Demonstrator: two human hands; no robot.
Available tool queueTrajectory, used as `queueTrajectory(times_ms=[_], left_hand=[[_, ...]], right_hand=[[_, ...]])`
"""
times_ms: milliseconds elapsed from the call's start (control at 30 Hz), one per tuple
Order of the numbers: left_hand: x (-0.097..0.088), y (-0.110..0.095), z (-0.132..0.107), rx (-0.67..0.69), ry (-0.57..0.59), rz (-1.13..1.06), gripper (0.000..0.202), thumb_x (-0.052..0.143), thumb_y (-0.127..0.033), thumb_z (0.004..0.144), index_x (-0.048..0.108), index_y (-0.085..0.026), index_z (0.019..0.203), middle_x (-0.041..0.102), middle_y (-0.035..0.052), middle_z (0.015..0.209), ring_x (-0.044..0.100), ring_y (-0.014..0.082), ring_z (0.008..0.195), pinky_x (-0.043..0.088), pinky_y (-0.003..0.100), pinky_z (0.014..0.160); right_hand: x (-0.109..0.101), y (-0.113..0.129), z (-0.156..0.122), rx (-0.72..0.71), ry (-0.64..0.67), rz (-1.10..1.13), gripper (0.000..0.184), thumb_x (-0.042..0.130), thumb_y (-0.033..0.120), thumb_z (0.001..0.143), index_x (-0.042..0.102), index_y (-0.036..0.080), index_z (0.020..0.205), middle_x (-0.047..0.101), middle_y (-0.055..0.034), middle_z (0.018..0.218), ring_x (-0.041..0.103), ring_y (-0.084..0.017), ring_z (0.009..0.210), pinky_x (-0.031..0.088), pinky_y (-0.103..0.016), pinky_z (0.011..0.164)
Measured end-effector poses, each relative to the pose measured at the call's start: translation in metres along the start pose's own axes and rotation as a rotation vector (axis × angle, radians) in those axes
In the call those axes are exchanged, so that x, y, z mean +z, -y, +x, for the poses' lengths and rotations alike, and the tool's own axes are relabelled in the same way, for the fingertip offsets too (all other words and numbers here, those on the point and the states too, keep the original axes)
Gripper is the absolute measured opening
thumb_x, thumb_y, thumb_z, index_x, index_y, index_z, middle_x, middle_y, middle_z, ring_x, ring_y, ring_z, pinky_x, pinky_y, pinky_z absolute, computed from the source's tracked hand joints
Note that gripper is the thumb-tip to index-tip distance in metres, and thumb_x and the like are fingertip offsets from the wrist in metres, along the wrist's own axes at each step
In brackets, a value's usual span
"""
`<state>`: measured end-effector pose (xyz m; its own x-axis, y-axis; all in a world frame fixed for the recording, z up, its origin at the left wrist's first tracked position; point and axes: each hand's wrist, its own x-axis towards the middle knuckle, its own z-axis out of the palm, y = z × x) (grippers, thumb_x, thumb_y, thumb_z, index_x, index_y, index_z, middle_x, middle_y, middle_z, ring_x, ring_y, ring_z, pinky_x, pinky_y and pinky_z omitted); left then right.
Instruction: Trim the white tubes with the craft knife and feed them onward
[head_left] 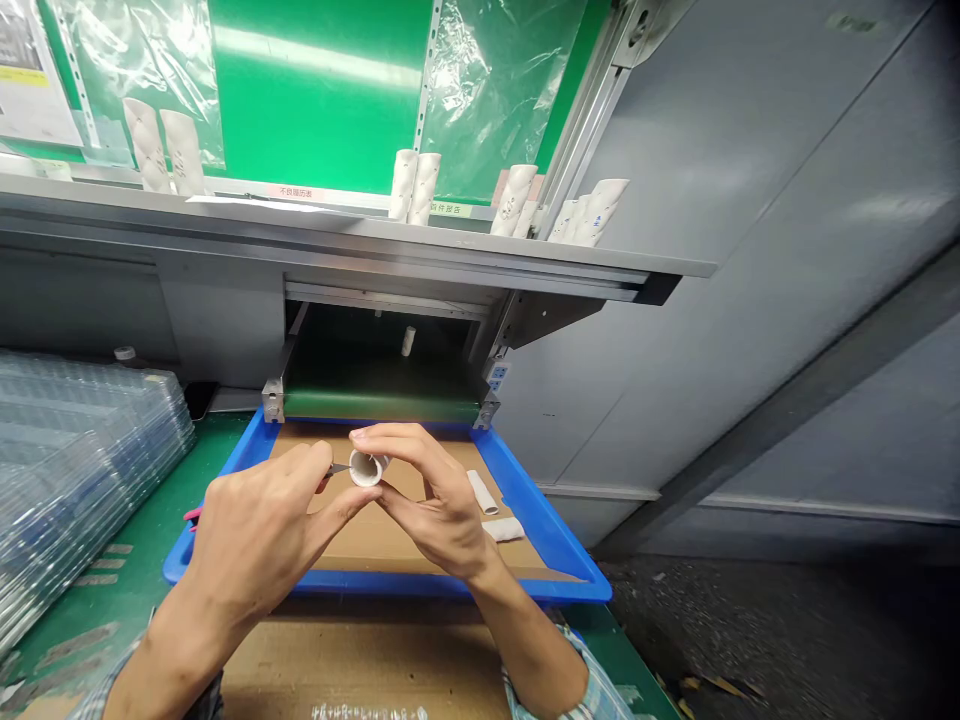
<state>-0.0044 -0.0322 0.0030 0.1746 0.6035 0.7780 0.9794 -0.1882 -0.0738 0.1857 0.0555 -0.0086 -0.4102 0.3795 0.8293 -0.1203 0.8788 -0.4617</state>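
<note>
Head view: a white tube (365, 470) was held up between two bare hands, above a blue tray (420, 585) lined with cardboard (352, 545).
Left hand (259, 520): a small blade (340, 468) was pinched in the curled fingers and partly hidden by them; whether its tip was touching the tube's rim or only just beside it could not be told.
Right hand (435, 490): the tube was grasped with the fingers over its top and the thumb beneath, its mouth turned toward the camera.
Left thumb: it was stretched to the lower rim, near the blade's tip.
Blade slip: this was judged the chief danger; a fingertip could be nicked if the tip skidded off the curved rim.
Tube wall: a dent or scratch was judged possible, should the blade be pressed too hard.
Fingertip hold: rolling was judged a risk, since the tube was steadied by little more than fingertips.
Tray's right side: two loose tubes (481, 492) (506, 529) were seen lying there, liable to be struck by a dropped one.
Belt (337, 380): another tube (408, 341) was carried on it; if unattended, a fall into the tray was judged possible.
</note>
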Motion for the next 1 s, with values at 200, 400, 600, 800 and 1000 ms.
queueTrajectory(times_ms=[200,400,600,800,1000], left_hand=[[-0.001,-0.002,0.002,0.009,0.021,-0.051,0.059,0.034,-0.058,0.117,0.068,-0.022,0.085,0.067,-0.0022,0.062,0.064,0.0170,0.050,0.027,0.034,0.051],[0.001,-0.003,0.004,0.029,0.017,-0.305,0.054,0.041,-0.049,0.117,0.060,-0.022,0.074,0.061,-0.0044,0.060,0.051,0.0113,0.048,0.031,0.029,0.052],[0.005,0.002,0.002,-0.071,0.025,-0.558,0.025,0.069,-0.047,0.105,0.068,-0.022,0.106,0.066,-0.0059,0.074,0.059,0.0094,0.056,0.048,0.019,0.055],[0.014,0.000,-0.001,0.134,0.003,-0.555,0.039,0.059,-0.023,0.108,0.058,-0.028,0.147,0.077,0.0026,0.105,0.074,0.0112,0.077,0.055,0.016,0.065],[0.003,-0.001,0.004,0.162,-0.118,-0.582,0.018,0.064,-0.030,0.109,0.065,-0.021,0.125,0.059,-0.0040,0.073,0.055,0.0100,0.058,0.043,0.018,0.055]], right_hand=[[0.000,0.001,0.001,-0.024,0.001,-0.006,0.038,0.077,0.018,0.103,0.072,0.033,0.138,0.079,-0.0068,0.129,0.075,-0.025,0.121,0.064,-0.041,0.103],[0.004,-0.003,-0.001,0.065,-0.028,0.076,0.036,0.081,0.025,0.101,0.074,0.032,0.136,0.078,-0.0078,0.128,0.075,-0.026,0.121,0.063,-0.043,0.107],[0.011,-0.009,0.004,0.402,-0.195,0.580,0.038,0.086,0.048,0.096,0.072,0.030,0.127,0.074,-0.0072,0.128,0.080,-0.026,0.109,0.070,-0.037,0.084],[0.015,-0.011,0.011,0.621,-0.149,0.786,0.043,0.080,0.057,0.097,0.069,0.025,0.124,0.074,-0.0101,0.131,0.078,-0.023,0.099,0.064,-0.026,0.066],[0.018,-0.014,0.007,0.600,0.091,0.549,0.043,0.076,0.063,0.098,0.073,0.019,0.097,0.073,-0.0021,0.089,0.068,-0.016,0.079,0.059,-0.027,0.074]])
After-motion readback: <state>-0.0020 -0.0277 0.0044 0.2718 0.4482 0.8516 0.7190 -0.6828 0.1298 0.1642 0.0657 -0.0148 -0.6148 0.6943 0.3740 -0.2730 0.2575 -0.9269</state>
